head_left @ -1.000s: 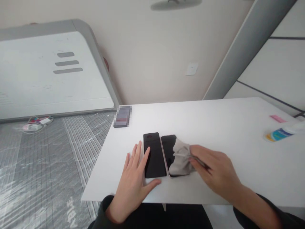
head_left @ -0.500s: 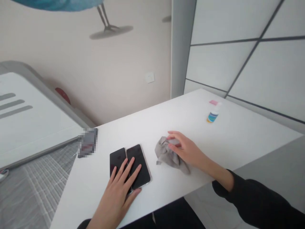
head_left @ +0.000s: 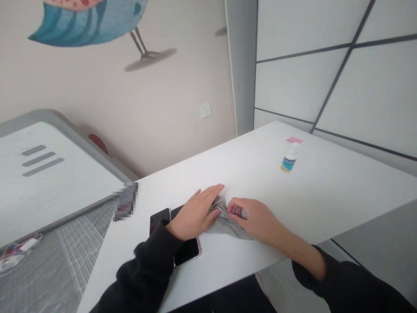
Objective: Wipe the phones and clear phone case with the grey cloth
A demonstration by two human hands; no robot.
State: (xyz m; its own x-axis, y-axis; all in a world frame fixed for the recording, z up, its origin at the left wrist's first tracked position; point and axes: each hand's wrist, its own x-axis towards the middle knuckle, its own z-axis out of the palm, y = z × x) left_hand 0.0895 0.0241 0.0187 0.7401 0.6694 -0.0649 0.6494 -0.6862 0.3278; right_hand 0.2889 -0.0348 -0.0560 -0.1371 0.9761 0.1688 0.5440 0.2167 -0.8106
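A crumpled grey cloth (head_left: pixel 224 222) lies on the white table (head_left: pixel 325 187), to the right of two black phones. My right hand (head_left: pixel 252 218) pinches the cloth at its top. My left hand (head_left: pixel 195 213) reaches over the phones and rests flat on the cloth's left edge, fingers spread. The left phone (head_left: pixel 158 217) and the right phone (head_left: pixel 186 252) lie side by side, screens dark, partly hidden under my left wrist and dark sleeve.
A small dropper bottle (head_left: pixel 289 159) with a blue label stands farther back on the right, with a pink slip (head_left: pixel 294 140) behind it. A blurred dark object (head_left: pixel 125 201) sits at the table's left corner. A white bed board (head_left: pixel 48 174) is at left.
My right hand took the cloth off the right phone and set it on the table to the right. My left hand left the phones and moved right onto the cloth. The view swung right.
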